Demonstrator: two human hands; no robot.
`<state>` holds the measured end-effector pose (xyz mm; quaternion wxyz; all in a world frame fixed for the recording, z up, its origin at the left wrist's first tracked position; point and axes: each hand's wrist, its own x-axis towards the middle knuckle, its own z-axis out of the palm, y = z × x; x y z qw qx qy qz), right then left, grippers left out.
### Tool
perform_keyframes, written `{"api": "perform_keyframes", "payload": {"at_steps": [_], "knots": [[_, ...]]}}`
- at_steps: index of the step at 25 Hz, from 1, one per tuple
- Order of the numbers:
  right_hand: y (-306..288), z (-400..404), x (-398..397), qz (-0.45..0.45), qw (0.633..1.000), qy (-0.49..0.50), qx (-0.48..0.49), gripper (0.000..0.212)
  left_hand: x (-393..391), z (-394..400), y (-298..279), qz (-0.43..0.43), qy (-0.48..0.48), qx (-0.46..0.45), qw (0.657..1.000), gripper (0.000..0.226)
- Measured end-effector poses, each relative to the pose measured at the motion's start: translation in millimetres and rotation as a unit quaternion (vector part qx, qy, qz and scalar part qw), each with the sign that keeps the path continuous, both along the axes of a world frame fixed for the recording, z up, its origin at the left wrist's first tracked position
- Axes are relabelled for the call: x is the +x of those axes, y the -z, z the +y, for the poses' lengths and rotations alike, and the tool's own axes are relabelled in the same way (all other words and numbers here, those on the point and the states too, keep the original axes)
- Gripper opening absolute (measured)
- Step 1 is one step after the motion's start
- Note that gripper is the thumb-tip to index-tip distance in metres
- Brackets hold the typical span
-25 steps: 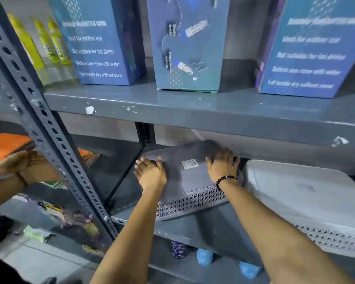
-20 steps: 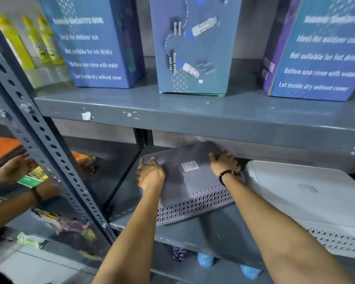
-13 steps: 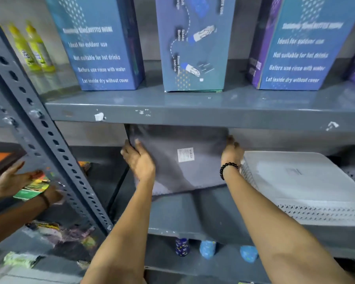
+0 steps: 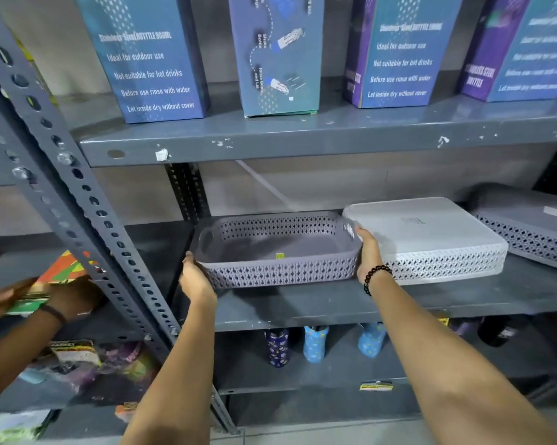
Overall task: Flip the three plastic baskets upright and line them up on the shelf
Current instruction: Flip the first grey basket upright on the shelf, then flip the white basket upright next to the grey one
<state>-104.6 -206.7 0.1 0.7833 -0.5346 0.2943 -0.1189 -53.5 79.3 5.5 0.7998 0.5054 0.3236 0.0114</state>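
Observation:
A grey perforated plastic basket (image 4: 280,271) stands upright, open side up, at the left of the middle shelf (image 4: 318,303). My left hand (image 4: 195,281) grips its left end and my right hand (image 4: 368,255), with a black bead bracelet, grips its right end. Touching it on the right lies a white basket (image 4: 428,232), upside down. Further right, a second grey basket (image 4: 527,226) also lies upside down, partly cut off by the frame edge.
Tall blue bottle boxes (image 4: 148,59) stand on the shelf above. A perforated steel upright (image 4: 78,200) slants across the left. Another person's hands (image 4: 61,300) hold packets in the neighbouring bay. Patterned bottles (image 4: 315,343) stand on the shelf below.
The grey basket lay upside down under my hands. I lifted and tilted it up, and it now sits open side up on the shelf with my hands at its ends.

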Motion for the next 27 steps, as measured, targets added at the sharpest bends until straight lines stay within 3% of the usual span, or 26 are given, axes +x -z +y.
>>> {"api": "perform_keyframes", "payload": {"at_steps": [3,5,9,13,18,22,27], "knots": [[10,-2,-6,0.106,0.993,-0.021,-0.046,0.035,-8,2,2,0.044,0.019,0.055,0.997,0.047],[26,-8,-4,0.164,0.982,-0.022,-0.087,0.041,-14,1,6,0.062,0.026,0.086,0.994,0.046],[57,-19,1,0.185,0.974,-0.031,-0.124,0.042,-23,-1,13,0.078,0.004,0.099,0.992,0.043],[29,-1,-15,0.168,0.973,-0.024,-0.158,0.035,-32,-7,9,0.085,-0.012,0.176,0.981,0.044],[2,6,-18,0.104,0.944,-0.006,-0.312,0.019,-40,-36,-18,-0.063,-0.028,0.384,0.921,0.042],[-26,-13,-19,0.048,0.937,0.032,-0.344,0.036,-28,-99,-29,-0.143,0.051,0.382,0.912,0.042],[-34,-92,-25,0.067,0.931,0.056,-0.355,0.044,-32,-218,-34,-0.201,0.177,0.387,0.882,0.042]]}}
